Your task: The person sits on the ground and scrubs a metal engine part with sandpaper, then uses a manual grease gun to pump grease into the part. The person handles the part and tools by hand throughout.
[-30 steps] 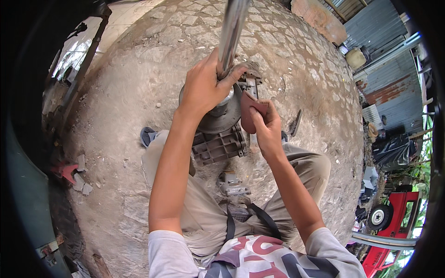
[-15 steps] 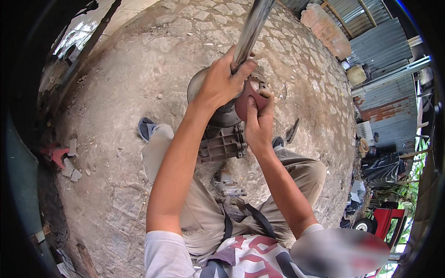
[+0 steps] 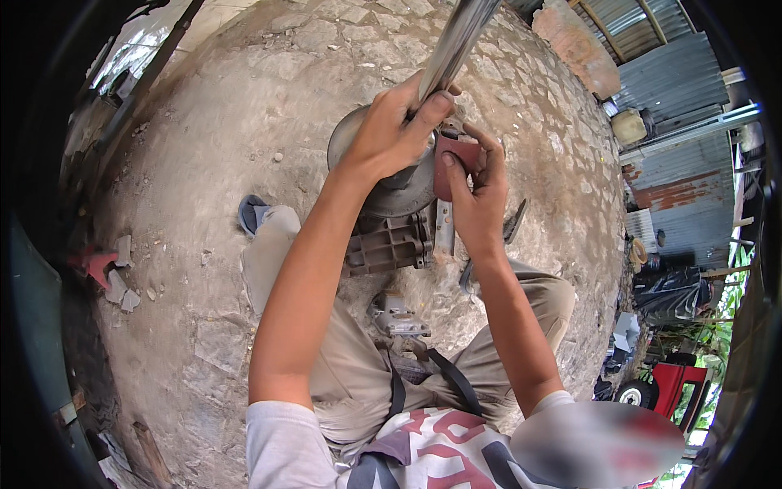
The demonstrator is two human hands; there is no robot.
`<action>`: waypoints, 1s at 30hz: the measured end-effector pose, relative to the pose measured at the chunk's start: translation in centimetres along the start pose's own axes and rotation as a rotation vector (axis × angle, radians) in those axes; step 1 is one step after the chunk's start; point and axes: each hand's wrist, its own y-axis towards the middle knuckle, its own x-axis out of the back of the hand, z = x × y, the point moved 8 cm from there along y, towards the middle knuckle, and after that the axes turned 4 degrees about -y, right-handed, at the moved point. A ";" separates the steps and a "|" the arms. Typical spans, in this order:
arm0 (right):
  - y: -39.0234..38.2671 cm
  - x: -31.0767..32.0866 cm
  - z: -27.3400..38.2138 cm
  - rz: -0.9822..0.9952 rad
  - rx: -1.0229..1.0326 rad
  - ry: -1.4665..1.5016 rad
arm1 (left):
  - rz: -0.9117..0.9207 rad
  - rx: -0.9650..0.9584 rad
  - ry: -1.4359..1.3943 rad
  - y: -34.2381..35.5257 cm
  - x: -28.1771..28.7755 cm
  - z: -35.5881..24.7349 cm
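My left hand (image 3: pixel 395 134) is wrapped round a long metal shaft (image 3: pixel 461 39), which slants up toward the top of the view. Just to its right, my right hand (image 3: pixel 481 196) pinches a bent piece of reddish-brown sandpaper (image 3: pixel 456 163) between thumb and fingers. Below both hands lies a round grey metal disc or flange (image 3: pixel 403 200), partly covered by my left hand and wrist. Under that, a ribbed metal casting (image 3: pixel 387 244) sits between my legs. How the shaft joins the disc is hidden by my hands.
A smaller metal part (image 3: pixel 397 314) lies on the ground closer to me. A dark flat tool (image 3: pixel 515 222) rests right of my right hand. Red object (image 3: pixel 96 267) and stone pieces (image 3: pixel 122 293) lie at left. Corrugated sheets (image 3: pixel 680 175) and a red vehicle (image 3: pixel 672 395) stand at right.
My right hand has shifted slightly right, and the sandpaper is now folded more upright, uncovering more of the disc. My left hand stays on the shaft, which leans a little further right.
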 end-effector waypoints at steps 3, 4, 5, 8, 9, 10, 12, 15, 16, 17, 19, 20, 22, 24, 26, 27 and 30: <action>0.3 0.0 1.5 0.016 0.069 -0.064 | 0.025 0.028 -0.004 -0.1 0.1 0.3; 0.5 0.2 1.7 0.056 0.118 -0.144 | 0.019 0.039 -0.001 -0.2 0.2 0.4; 0.6 0.2 1.9 0.097 0.167 -0.223 | 0.013 0.051 0.002 -0.2 0.1 0.5; 1.2 0.2 2.5 0.166 0.096 -0.196 | 0.000 0.044 0.021 -0.3 -0.2 0.3; 1.3 0.1 3.0 0.187 0.103 -0.231 | -0.003 0.035 0.029 -0.4 -0.1 0.1; 1.3 0.3 3.5 0.209 0.109 -0.272 | 0.003 0.061 0.051 -0.4 -0.3 0.2; 1.2 0.6 4.3 0.234 0.157 -0.370 | 0.018 0.113 0.092 -0.5 -0.6 0.4; 1.2 0.8 5.0 0.271 0.234 -0.470 | 0.027 0.113 0.154 -0.3 -1.0 0.9; 1.7 0.9 4.8 0.300 0.222 -0.467 | 0.021 0.105 0.168 -0.3 -1.0 0.8; 1.9 1.1 4.6 0.329 0.209 -0.463 | 0.016 0.096 0.182 -0.3 -1.0 0.8; 1.7 1.1 5.7 0.383 0.295 -0.615 | 0.022 0.087 0.214 -0.2 -1.3 0.5; 1.5 1.2 5.9 0.393 0.301 -0.637 | 0.033 0.087 0.233 -0.2 -1.3 0.1; 1.5 1.5 5.8 0.403 0.287 -0.642 | 0.029 0.060 0.242 0.0 -1.6 -0.2; 1.5 1.7 5.7 0.384 0.276 -0.658 | -0.003 0.007 0.220 0.0 -1.8 -0.2; 1.6 1.8 5.5 0.369 0.272 -0.647 | -0.021 -0.059 0.225 0.1 -2.0 -0.4; 1.6 1.8 5.6 0.362 0.275 -0.629 | -0.030 -0.092 0.229 0.2 -2.0 -0.5; 1.8 2.2 4.9 0.357 0.249 -0.626 | 0.058 0.063 0.242 0.1 -2.3 -0.1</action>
